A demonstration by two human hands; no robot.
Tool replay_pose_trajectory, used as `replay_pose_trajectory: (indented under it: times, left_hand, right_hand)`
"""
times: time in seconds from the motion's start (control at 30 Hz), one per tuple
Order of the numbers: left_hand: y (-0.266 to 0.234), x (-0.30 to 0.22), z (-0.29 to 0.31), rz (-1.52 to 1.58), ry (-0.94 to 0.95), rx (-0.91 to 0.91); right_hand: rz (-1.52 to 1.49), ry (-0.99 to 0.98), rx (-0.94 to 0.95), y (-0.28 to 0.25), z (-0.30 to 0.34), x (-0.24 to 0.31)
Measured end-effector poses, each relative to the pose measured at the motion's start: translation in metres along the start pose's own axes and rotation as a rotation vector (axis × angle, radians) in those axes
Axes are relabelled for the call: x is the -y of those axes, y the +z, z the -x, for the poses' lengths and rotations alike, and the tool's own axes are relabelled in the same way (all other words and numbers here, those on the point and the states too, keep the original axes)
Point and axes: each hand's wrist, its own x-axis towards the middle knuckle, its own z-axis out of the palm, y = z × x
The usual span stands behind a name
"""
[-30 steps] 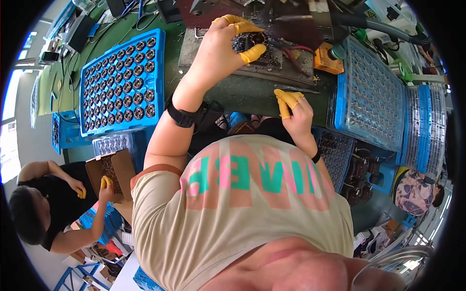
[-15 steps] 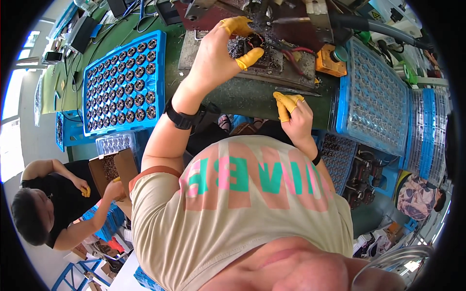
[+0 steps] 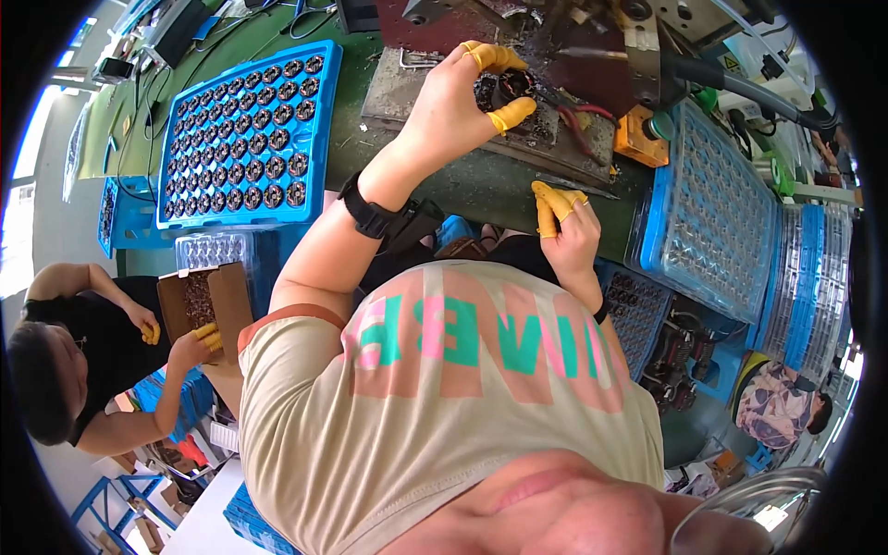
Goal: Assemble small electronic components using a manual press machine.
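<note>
My left hand [image 3: 453,106], with yellow finger cots on thumb and fingers, reaches over a metal base plate [image 3: 393,92] on the bench. Thumb and fingertips close around a small dark round part with copper-coloured windings [image 3: 514,86], which looks like a motor stator. Another dark round shape sits just beside it, partly hidden by the fingers. My right hand [image 3: 569,227] hovers at the bench's near edge, its cot-covered fingers pressed together; whatever they might hold is hidden. Just beyond it lies a thin pointed metal tool [image 3: 581,189]. Red-handled pliers [image 3: 581,129] rest on the plate.
A blue tray [image 3: 330,120] with rows of stators stands at the left. To the right are an orange box [image 3: 640,136] and stacked clear-covered blue trays [image 3: 712,194]. Machine parts [image 3: 638,37] overhang the plate. A co-worker [image 3: 102,342] handles a cardboard box [image 3: 236,301] at lower left.
The whole view has shifted, so the bench appears farther right. My left hand keeps its pinch at the plate, and the round part shows more plainly. My right hand stays near the edge.
</note>
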Motion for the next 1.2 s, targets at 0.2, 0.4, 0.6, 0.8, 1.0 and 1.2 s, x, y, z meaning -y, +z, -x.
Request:
replay_pose_trajectory:
  times: [0.2, 0.4, 0.6, 0.8, 1.0, 1.2]
  left_hand:
    - [-0.002, 0.001, 0.011, 0.113, -0.083, -0.093]
    - [-0.046, 0.003, 0.042, -0.055, 0.067, -0.064]
    - [-0.103, 0.017, 0.120, -0.254, 0.017, -0.146]
    - [-0.190, 0.037, 0.176, -0.724, -0.183, -0.465]
    - [-0.227, 0.042, 0.193, -0.920, -0.244, -0.453]
    - [-0.235, -0.030, 0.206, -0.896, 0.220, -0.891]
  right_hand:
    - [0.018, -0.063, -0.013, 0.004, -0.005, 0.001]
    - [-0.134, 0.195, -0.014, -0.035, -0.024, 0.007]
    - [0.431, -0.081, -0.143, -0.054, -0.070, -0.032]
    - [0.507, 0.021, -0.018, -0.038, -0.085, -0.046]
    - [0.719, 0.044, 0.038, -0.039, -0.084, -0.040]
    - [0.618, 0.109, 0.145, -0.040, -0.087, -0.035]
